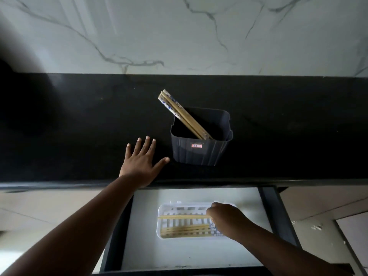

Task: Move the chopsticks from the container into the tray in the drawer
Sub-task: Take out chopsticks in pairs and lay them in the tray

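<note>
Right hand [227, 218] holds chopsticks [183, 216] over tray [162, 211]

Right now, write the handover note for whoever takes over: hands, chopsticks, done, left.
Left hand: open, flat on the black counter beside the container.
Right hand: over the tray in the open drawer, pinching a chopstick pair laid across the tray.
Done: a few chopsticks already lie in the tray.
Left: release this pair, then move the bundle leaning in the container.
</note>
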### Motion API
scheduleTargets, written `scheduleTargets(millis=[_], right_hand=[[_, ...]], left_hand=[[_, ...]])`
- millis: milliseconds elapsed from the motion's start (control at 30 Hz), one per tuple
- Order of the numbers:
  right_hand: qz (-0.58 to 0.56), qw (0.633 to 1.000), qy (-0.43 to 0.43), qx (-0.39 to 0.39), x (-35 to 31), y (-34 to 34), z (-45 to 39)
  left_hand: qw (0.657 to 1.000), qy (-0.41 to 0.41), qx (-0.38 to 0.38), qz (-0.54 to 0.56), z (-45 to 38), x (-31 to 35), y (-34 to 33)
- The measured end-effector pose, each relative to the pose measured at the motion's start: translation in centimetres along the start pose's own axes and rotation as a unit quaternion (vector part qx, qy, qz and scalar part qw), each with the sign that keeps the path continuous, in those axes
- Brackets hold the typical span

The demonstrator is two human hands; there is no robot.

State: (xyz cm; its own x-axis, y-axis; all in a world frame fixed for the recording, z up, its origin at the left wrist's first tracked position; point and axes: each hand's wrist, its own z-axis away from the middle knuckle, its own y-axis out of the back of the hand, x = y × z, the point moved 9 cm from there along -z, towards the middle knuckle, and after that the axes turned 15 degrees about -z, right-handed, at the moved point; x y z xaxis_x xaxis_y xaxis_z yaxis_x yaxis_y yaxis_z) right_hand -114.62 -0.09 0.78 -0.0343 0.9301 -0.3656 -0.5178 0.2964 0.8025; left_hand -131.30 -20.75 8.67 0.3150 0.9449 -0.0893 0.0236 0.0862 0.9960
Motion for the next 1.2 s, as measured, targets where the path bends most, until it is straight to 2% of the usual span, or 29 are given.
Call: scheduleTargets(millis=[167,333,800,900,1000,1200], right_hand=[[0.039,0.999,-0.001,-0.019,0.3,-2.4,-2.0],[0.017,1.0,-0.011,-0.012,1.8,-2.9,-2.5],[-0.005,0.999,0.04,-0.015,1.9,-4.2,-3.7],[0.033,0.997,0.063,-0.011,1.8,-4.6,-3.7],[0.046,0.998,0.036,-0.022,2.2,-5.2,-3.7],[0.038,0.999,0.028,0.009,1.6,-3.6,-3.4]], left_hand=[[1.0,0.008,0.004,0.001,-0.1,-0.1,0.2],[1.0,0.009,0.001,0.009,-0.1,-0.2,0.4],[1.0,0.003,-0.003,0.004,-0.1,-0.1,0.6],[1.0,0.004,-0.001,0.008,-0.1,-0.1,0.5],[1.0,0.001,-0.001,0.008,-0.1,-0.2,0.5],[1.0,0.0,0.001,0.012,-0.2,-0.1,0.5]])
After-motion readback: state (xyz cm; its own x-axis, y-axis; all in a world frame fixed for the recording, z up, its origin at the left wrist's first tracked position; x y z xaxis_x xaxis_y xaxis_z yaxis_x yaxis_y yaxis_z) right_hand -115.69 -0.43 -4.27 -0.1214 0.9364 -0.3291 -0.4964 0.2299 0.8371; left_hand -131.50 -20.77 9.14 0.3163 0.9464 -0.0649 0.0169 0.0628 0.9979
